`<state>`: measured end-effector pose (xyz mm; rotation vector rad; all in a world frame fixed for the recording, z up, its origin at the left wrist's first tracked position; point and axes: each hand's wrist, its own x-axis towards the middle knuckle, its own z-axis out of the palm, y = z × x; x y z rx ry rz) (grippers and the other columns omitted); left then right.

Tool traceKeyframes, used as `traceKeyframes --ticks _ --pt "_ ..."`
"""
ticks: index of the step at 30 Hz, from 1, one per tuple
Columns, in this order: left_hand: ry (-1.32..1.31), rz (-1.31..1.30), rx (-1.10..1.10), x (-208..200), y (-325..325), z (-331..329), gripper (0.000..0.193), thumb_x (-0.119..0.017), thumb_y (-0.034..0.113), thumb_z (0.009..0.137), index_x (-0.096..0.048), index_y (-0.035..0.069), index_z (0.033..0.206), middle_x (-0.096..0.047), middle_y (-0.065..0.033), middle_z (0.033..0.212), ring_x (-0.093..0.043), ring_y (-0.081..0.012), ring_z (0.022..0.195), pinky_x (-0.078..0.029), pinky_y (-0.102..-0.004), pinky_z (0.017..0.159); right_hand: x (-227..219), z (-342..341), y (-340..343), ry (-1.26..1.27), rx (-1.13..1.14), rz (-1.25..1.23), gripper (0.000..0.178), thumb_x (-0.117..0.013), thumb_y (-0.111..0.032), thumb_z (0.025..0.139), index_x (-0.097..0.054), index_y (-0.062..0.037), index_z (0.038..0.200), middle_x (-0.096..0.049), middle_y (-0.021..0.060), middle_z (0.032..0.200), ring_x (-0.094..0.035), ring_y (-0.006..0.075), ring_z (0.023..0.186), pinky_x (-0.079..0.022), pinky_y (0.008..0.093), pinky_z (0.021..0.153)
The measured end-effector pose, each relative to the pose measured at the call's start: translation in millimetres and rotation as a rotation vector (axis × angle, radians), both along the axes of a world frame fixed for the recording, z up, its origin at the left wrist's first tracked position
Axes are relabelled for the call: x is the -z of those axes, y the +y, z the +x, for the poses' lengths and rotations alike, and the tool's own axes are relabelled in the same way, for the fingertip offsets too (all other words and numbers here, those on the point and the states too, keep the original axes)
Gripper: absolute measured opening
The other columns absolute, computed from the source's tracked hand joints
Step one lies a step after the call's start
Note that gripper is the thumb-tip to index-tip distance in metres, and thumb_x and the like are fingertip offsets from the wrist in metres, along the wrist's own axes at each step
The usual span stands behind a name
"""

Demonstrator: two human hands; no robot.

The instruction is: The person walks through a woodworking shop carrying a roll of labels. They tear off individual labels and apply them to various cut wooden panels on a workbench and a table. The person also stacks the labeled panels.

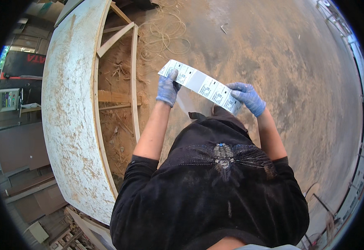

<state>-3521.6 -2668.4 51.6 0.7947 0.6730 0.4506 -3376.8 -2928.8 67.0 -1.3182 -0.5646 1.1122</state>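
A long strip of white printed labels (202,85) stretches between my two gloved hands, above the floor in front of me. My left hand (168,87), in a blue-grey glove, pinches the strip near its left end, thumb on top. At the other end my right hand (248,98), gloved alike, grips the strip with its fingers over the printed face. The strip slants down toward the right. Below it, a pale translucent loop of strip or backing (185,101) hangs beside my left hand. My right thumb is hidden.
A long white worktable (71,108), worn and dusty, stands at my left with a wooden frame (135,79) along its side. Wood scraps and sawdust (117,137) lie inside the frame. A coiled pale hose or rope (165,35) rests on the dusty floor (298,83). A machine with a control panel (8,100) stands beyond the table.
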Motion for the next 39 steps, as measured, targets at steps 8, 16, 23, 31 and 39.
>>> traceKeyframes --ticks 8,16,23,31,39 --pt "-0.009 0.174 -0.251 -11.7 77.8 151.3 0.033 -0.057 0.005 0.085 -0.05 0.008 0.117 -0.06 -0.0035 0.102 -0.061 -0.015 0.087 -0.053 -0.0275 0.071 -9.0 185.1 104.6 -0.028 -0.175 -0.013 0.038 -0.065 -0.018 0.079 -0.058 0.0003 0.113 -0.064 0.0073 0.098 -0.059 0.0121 0.088 -0.048 0.027 0.08" --pt "0.075 0.197 -0.374 7.6 214.1 231.1 0.03 -0.06 0.007 0.083 -0.054 0.009 0.112 -0.062 -0.0018 0.096 -0.062 -0.0108 0.079 -0.053 -0.0226 0.062 -4.0 297.9 233.7 0.025 -0.264 0.001 0.04 -0.066 -0.019 0.08 -0.057 0.0011 0.114 -0.063 0.0081 0.1 -0.059 0.0124 0.088 -0.048 0.0266 0.079" --pt "0.074 0.194 -0.429 -0.5 369.3 287.5 0.035 -0.062 0.008 0.081 -0.052 0.011 0.115 -0.061 0.0003 0.095 -0.061 -0.0092 0.075 -0.051 -0.02 0.057 -14.0 364.7 397.6 0.014 -0.322 0.025 0.043 -0.066 -0.015 0.079 -0.054 0.0018 0.117 -0.063 0.0089 0.102 -0.059 0.0128 0.09 -0.048 0.0278 0.08" --pt "0.088 0.257 -0.414 -32.8 552.2 357.9 0.036 -0.061 0.004 0.081 -0.051 0.006 0.115 -0.06 -0.0024 0.101 -0.061 -0.0118 0.082 -0.052 -0.0239 0.066 -38.9 427.7 577.9 0.116 -0.341 0.082 0.04 -0.067 -0.011 0.078 -0.057 0.0009 0.114 -0.062 0.01 0.105 -0.06 0.0145 0.091 -0.049 0.0282 0.081" --pt "0.057 0.245 -0.431 -24.4 678.8 453.0 0.033 -0.062 0.006 0.082 -0.053 0.007 0.113 -0.061 -0.0015 0.098 -0.061 -0.0101 0.076 -0.051 -0.0218 0.06 -22.9 513.2 720.9 0.106 -0.335 0.126 0.02 -0.065 -0.005 0.079 -0.062 -0.0004 0.098 -0.064 0.0053 0.092 -0.06 0.0114 0.082 -0.049 0.0256 0.074"
